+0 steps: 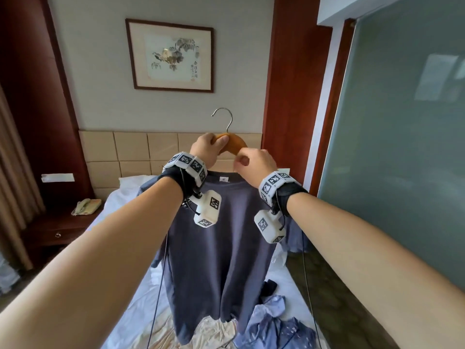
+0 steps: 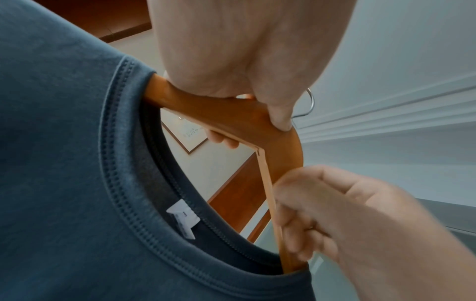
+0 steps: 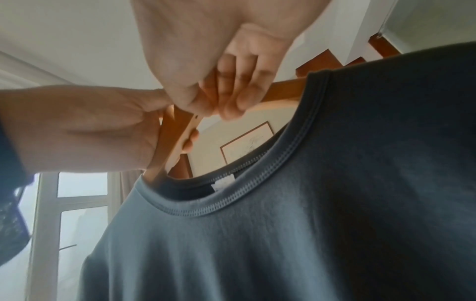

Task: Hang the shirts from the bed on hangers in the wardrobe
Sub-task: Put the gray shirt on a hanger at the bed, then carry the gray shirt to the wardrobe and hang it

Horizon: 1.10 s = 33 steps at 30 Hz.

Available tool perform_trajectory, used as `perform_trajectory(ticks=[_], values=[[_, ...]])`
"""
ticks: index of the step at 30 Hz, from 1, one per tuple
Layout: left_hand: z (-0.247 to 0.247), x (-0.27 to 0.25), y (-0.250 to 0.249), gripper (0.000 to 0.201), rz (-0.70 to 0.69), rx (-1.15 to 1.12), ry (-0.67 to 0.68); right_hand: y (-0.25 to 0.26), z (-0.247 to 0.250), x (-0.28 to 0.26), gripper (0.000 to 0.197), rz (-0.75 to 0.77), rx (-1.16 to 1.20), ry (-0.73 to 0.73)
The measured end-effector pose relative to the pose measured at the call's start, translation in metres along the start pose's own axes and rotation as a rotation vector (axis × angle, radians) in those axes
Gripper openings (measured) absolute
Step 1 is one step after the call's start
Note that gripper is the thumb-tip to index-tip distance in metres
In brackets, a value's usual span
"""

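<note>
Holding: we keep the wooden hanger [image 1: 232,143] up over the bed [image 1: 130,293], with the dark blue T-shirt [image 1: 221,260] hanging from it.
Left hand [image 1: 206,147]: its fingers curl around the top of the hanger, just beside the metal hook [image 1: 225,119].
Right hand [image 1: 254,161]: its fingers pinch the right arm of the hanger, where the arm goes into the collar [image 2: 123,183].
Handling: we judge the shirt light, soft and limp, so it can slide off; the hanger is stiff and is the safer place to grip.
Look: plain cloth, ribbed round neck, small white label [image 2: 182,218] inside.
Others: a light blue shirt [image 1: 274,326] lies crumpled on the bed.
Wardrobe: not visible here.
</note>
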<state>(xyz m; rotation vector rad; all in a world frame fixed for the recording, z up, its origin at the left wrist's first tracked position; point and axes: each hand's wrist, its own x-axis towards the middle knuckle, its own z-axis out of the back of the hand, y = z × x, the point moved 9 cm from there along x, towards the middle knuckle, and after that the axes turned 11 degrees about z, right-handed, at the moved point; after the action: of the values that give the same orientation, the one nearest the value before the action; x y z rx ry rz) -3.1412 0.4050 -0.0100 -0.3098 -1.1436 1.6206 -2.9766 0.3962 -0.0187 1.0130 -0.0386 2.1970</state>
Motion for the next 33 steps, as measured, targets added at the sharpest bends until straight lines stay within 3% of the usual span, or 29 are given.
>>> perform_trajectory(ticks=[3, 5, 7, 9, 10, 12, 14, 16, 27, 33], values=[[-0.017, -0.013, -0.022, 0.034, -0.019, -0.007, 0.015, -0.015, 0.043, -0.015, 0.006, 0.021, -0.058, -0.163], [-0.030, -0.024, -0.038, 0.034, -0.035, -0.027, 0.030, -0.032, 0.067, -0.028, 0.014, 0.001, -0.110, -0.246], [-0.042, -0.036, -0.055, 0.033, -0.051, -0.050, 0.048, -0.059, 0.083, -0.043, 0.037, -0.121, -0.153, -0.192], [-0.055, -0.052, -0.074, 0.034, -0.064, -0.069, 0.061, -0.087, 0.089, -0.065, 0.057, -0.263, -0.145, 0.001], [-0.062, -0.060, -0.085, 0.035, -0.074, -0.079, 0.068, -0.098, 0.094, -0.078, 0.056, -0.307, -0.136, 0.086], [-0.080, -0.079, -0.107, 0.036, -0.096, -0.096, 0.091, -0.114, 0.111, -0.102, 0.032, -0.327, -0.130, 0.153], [-0.102, -0.100, -0.131, 0.035, -0.122, -0.113, 0.122, -0.123, 0.139, -0.123, 0.010, -0.333, -0.145, 0.124], [-0.124, -0.123, -0.154, 0.033, -0.145, -0.130, 0.146, -0.131, 0.167, -0.146, 0.002, -0.342, -0.139, 0.100], [-0.263, -0.291, -0.301, 0.048, -0.277, -0.244, 0.391, -0.172, 0.360, -0.311, 0.008, -0.451, -0.297, -0.060], [-0.342, -0.363, -0.368, 0.041, -0.392, 0.097, 0.577, -0.203, 0.460, -0.410, 0.008, -0.598, -0.439, -0.119]])
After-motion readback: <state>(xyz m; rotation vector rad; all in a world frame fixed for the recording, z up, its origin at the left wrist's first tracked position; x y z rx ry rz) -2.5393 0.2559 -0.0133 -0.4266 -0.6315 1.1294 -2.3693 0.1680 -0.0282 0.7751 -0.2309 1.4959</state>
